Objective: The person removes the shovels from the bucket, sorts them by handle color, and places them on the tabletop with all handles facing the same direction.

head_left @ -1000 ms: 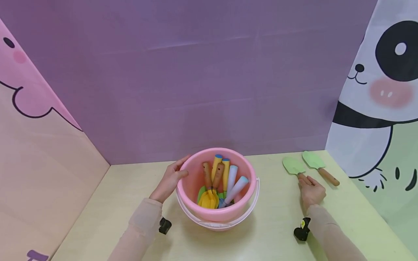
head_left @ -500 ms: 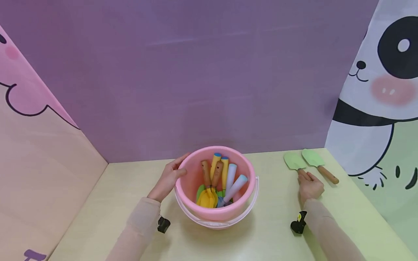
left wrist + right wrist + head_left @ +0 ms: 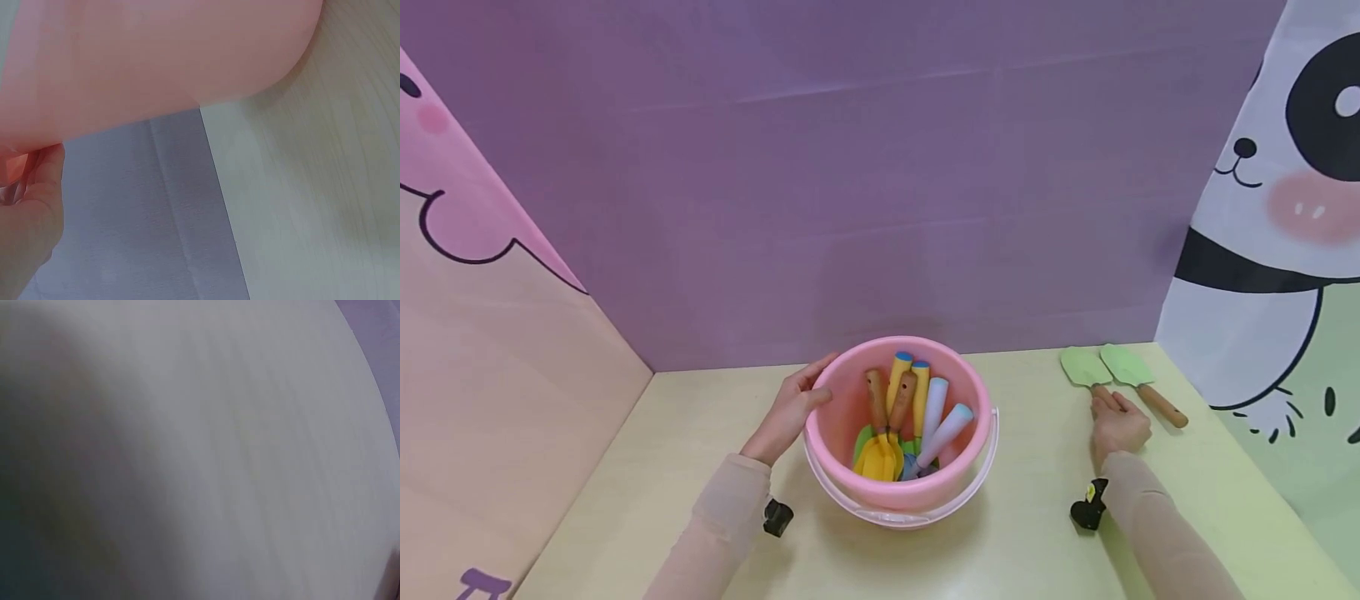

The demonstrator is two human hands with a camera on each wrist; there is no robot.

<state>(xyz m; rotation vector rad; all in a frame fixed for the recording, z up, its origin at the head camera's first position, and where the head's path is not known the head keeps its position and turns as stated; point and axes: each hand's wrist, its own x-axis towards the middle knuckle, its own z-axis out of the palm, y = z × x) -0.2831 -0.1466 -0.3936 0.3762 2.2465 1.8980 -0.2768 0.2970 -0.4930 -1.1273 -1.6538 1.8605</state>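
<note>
In the head view my left hand point(image 3: 784, 417) grips the left rim of a pink bucket point(image 3: 889, 497), thumb inside and fingers outside. The left wrist view shows that hand point(image 3: 34, 215) against the bucket's wall point(image 3: 162, 56). My right hand point(image 3: 1120, 429) holds the wooden handle of a green toy trowel point(image 3: 1084, 367) lying on the table. Just right of it lies a second green trowel point(image 3: 1126, 365), apart from the hand. Inside the bucket stand several toy garden tools with brown handles point(image 3: 902, 398), yellow handles point(image 3: 920, 392) and lilac handles point(image 3: 946, 432). The right wrist view is mostly blurred tabletop.
The bucket's white carrying handle point(image 3: 898, 518) hangs down at its front. A pale table point(image 3: 700, 500) carries everything. Behind it rises a purple backdrop point(image 3: 895, 183), with a panda-print panel point(image 3: 1240, 333) on the right and a pink and beige panel point(image 3: 497, 358) on the left.
The trowel in my right hand has slid slightly away from me and closer to the second trowel. My left hand keeps its grip on the bucket. The head view has shifted slightly.
</note>
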